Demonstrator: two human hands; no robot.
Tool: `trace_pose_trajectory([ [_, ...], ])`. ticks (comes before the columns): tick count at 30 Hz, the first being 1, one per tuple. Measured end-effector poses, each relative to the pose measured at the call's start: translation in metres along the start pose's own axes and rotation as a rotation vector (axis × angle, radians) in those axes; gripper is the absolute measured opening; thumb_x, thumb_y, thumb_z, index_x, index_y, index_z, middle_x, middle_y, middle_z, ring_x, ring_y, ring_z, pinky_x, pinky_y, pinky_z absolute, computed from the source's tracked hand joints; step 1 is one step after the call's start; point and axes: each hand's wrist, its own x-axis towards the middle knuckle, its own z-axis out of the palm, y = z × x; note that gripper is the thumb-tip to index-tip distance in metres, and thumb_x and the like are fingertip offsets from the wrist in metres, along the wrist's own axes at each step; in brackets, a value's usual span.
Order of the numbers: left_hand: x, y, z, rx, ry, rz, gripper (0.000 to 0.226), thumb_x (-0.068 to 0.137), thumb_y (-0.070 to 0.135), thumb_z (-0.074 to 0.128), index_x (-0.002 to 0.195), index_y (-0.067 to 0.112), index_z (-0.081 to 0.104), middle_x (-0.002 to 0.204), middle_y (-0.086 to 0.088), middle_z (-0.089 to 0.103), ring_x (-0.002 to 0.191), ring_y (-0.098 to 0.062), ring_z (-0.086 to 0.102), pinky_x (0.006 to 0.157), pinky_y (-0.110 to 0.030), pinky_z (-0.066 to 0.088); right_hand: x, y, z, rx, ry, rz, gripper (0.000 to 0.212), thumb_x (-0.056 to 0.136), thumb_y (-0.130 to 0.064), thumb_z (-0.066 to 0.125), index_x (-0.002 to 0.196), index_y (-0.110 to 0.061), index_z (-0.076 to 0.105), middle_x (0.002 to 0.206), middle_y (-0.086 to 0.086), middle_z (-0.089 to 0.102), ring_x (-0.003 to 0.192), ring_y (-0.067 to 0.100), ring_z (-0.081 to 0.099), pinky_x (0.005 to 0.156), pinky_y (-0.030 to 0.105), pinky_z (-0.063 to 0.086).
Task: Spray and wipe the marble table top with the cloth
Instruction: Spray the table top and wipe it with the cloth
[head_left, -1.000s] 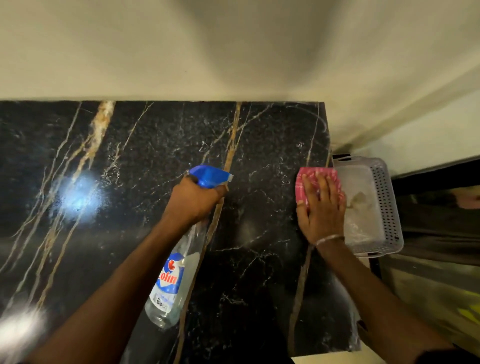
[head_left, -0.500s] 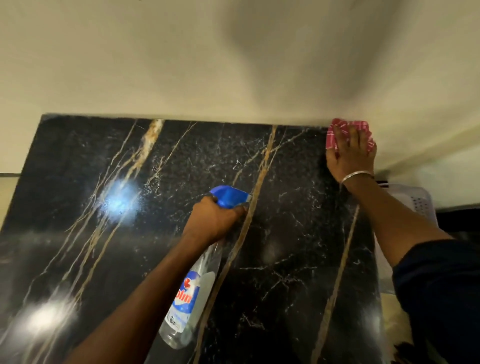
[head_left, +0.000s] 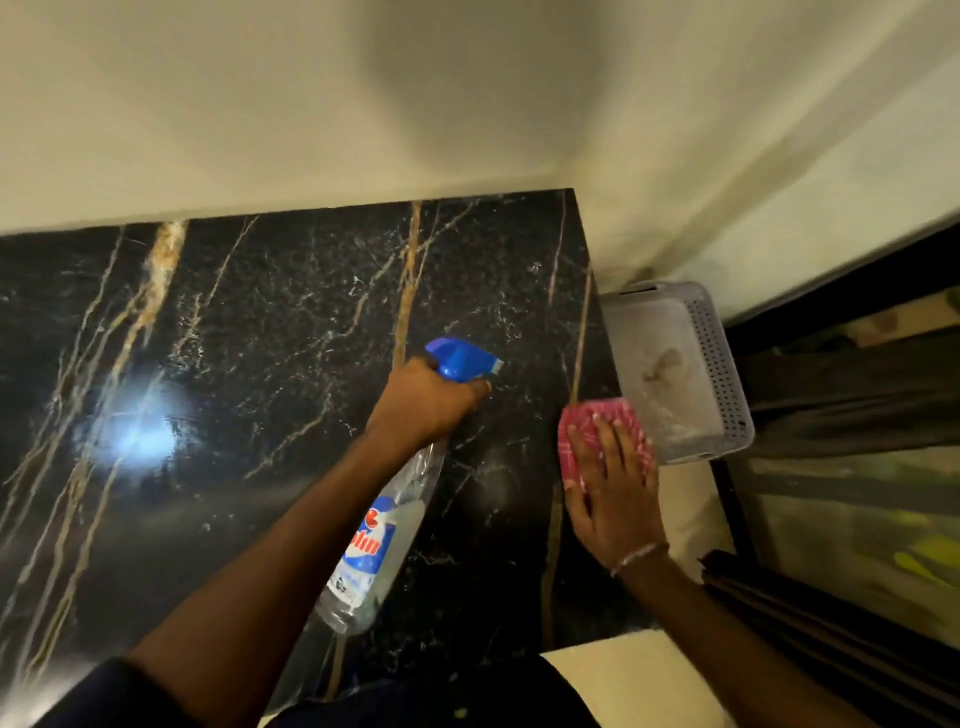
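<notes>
The black marble table top (head_left: 270, 332) with gold and white veins fills the left and middle of the view. My left hand (head_left: 423, 397) grips the neck of a clear spray bottle (head_left: 376, 551) with a blue trigger head (head_left: 460, 358), held over the table's right half. My right hand (head_left: 613, 488) lies flat with straight fingers on a pink checked cloth (head_left: 592, 421), pressing it onto the table's right edge.
A grey perforated plastic basket (head_left: 722, 364) sits just beyond the table's right edge, close to the cloth. A cream wall (head_left: 363, 104) runs along the far edge. A dark frame and glass lie at the right. Light glare shows on the marble at left.
My right hand and the cloth have moved from the far right corner by the wall back toward me along the right edge. The left hand still holds the bottle over the table.
</notes>
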Motion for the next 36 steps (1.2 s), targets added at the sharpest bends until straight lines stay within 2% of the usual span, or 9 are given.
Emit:
trace_pose_trajectory([
  [3, -0.008, 0.0, 0.01, 0.001, 0.008, -0.01, 0.052, 0.086, 0.039, 0.071, 0.127, 0.014, 0.051, 0.095, 0.0, 0.067, 0.075, -0.007, 0.064, 0.056, -0.017, 0.044, -0.075, 0.002, 0.015, 0.0, -0.045, -0.01, 0.07, 0.096, -0.047, 0.038, 0.158, -0.025, 0.013, 0.166, 0.008, 0.011, 0.153, 0.03, 0.008, 0.118, 0.06, 0.016],
  [7, -0.018, -0.009, 0.011, 0.007, 0.018, -0.023, 0.05, 0.086, 0.038, 0.071, 0.124, 0.012, 0.052, 0.098, -0.003, 0.068, 0.078, -0.01, 0.065, 0.058, -0.018, 0.046, -0.142, 0.008, 0.031, 0.044, -0.102, -0.068, 0.062, 0.099, -0.05, 0.031, 0.153, -0.021, 0.033, 0.165, 0.007, 0.016, 0.151, 0.033, 0.016, 0.114, 0.062, 0.022],
  [12, -0.033, -0.028, 0.001, -0.026, 0.062, -0.038, 0.042, 0.084, 0.039, 0.072, 0.115, 0.014, 0.057, 0.095, -0.003, 0.07, 0.08, -0.015, 0.069, 0.067, -0.027, 0.056, -0.13, -0.001, 0.027, 0.02, -0.131, -0.065, 0.062, 0.099, -0.054, 0.023, 0.153, -0.024, 0.034, 0.165, 0.002, 0.012, 0.15, 0.032, 0.021, 0.12, 0.056, 0.011],
  [16, -0.047, -0.045, -0.011, -0.101, 0.103, -0.07, 0.043, 0.084, 0.038, 0.071, 0.119, 0.015, 0.057, 0.096, -0.003, 0.07, 0.081, -0.014, 0.069, 0.069, -0.028, 0.055, -0.081, -0.05, 0.026, 0.01, -0.105, 0.048, 0.067, 0.096, -0.05, 0.033, 0.157, -0.025, 0.021, 0.165, 0.011, 0.016, 0.152, 0.032, 0.01, 0.118, 0.062, 0.012],
  [22, -0.067, -0.066, -0.026, -0.164, 0.235, -0.099, 0.018, 0.084, 0.035, 0.073, 0.09, 0.025, 0.059, 0.076, 0.008, 0.066, 0.064, -0.003, 0.061, 0.054, -0.019, 0.043, -0.093, -0.167, 0.05, 0.081, -0.13, -0.497, 0.074, 0.096, -0.045, 0.045, 0.159, -0.023, 0.013, 0.166, 0.009, 0.006, 0.153, 0.033, 0.003, 0.114, 0.065, 0.019],
  [25, -0.076, -0.075, -0.032, -0.157, 0.223, -0.104, 0.034, 0.083, 0.037, 0.073, 0.109, 0.02, 0.06, 0.083, 0.004, 0.069, 0.064, -0.006, 0.062, 0.056, -0.02, 0.046, -0.108, -0.208, 0.066, 0.025, -0.107, -0.748, 0.069, 0.094, -0.047, 0.046, 0.155, -0.02, 0.027, 0.165, 0.009, 0.013, 0.152, 0.034, -0.004, 0.118, 0.063, 0.018],
  [29, -0.086, -0.09, -0.038, -0.162, 0.187, -0.1, 0.037, 0.083, 0.04, 0.073, 0.11, 0.018, 0.061, 0.085, 0.002, 0.072, 0.071, -0.01, 0.066, 0.066, -0.03, 0.055, -0.115, -0.178, 0.07, -0.012, -0.09, -0.892, 0.07, 0.097, -0.047, 0.043, 0.158, -0.024, 0.018, 0.166, 0.007, 0.007, 0.153, 0.033, 0.002, 0.12, 0.06, 0.013],
  [32, -0.091, -0.102, -0.043, -0.143, 0.166, -0.068, 0.025, 0.082, 0.041, 0.073, 0.094, 0.023, 0.062, 0.084, 0.001, 0.073, 0.077, -0.015, 0.068, 0.082, -0.038, 0.058, -0.131, -0.124, 0.062, -0.042, -0.066, -0.715, 0.07, 0.095, -0.043, 0.048, 0.157, -0.029, 0.019, 0.166, 0.004, 0.01, 0.153, 0.03, 0.006, 0.118, 0.062, 0.018],
  [36, -0.108, -0.114, -0.052, -0.112, 0.121, -0.031, 0.025, 0.084, 0.04, 0.072, 0.094, 0.026, 0.054, 0.09, 0.0, 0.068, 0.077, -0.014, 0.064, 0.076, -0.033, 0.056, -0.147, -0.049, 0.042, -0.053, -0.007, -0.163, 0.066, 0.095, -0.037, 0.043, 0.157, -0.02, 0.024, 0.166, 0.01, 0.012, 0.152, 0.033, 0.011, 0.112, 0.064, 0.026],
])
